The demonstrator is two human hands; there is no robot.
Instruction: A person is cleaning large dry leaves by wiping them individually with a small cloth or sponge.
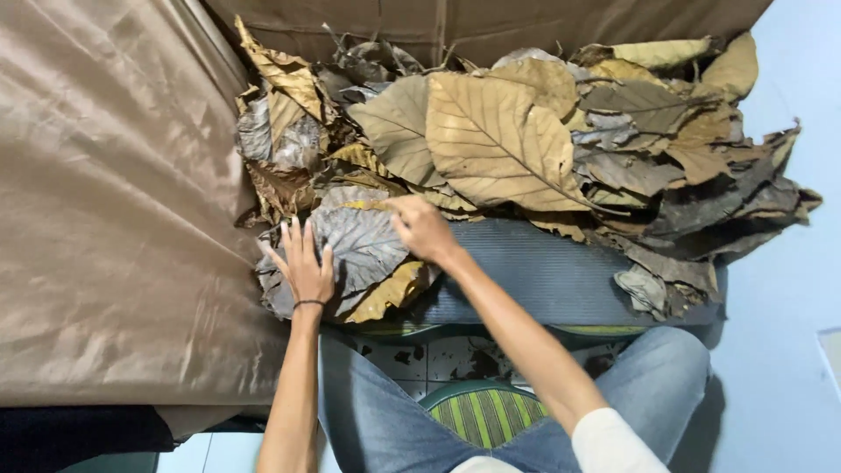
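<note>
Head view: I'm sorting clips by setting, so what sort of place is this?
Probably a home floor workspace, not a workshop. The person sits on a tiled floor by a pale blue wall, both hands on a grey dried leaf from a heap of dry leaves, with tan fabric alongside.

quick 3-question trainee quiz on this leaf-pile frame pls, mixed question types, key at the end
1. True or false: the left hand lies flat, fingers spread, on a grey leaf.
2. What does the right hand touch?
A. the tan fabric sheet
B. the upper edge of the grey leaf
C. the grey ribbed mat
3. Fill in: the large tan leaf with clear veins lies ____ the right hand in the picture.

Key
1. True
2. B
3. above
</note>
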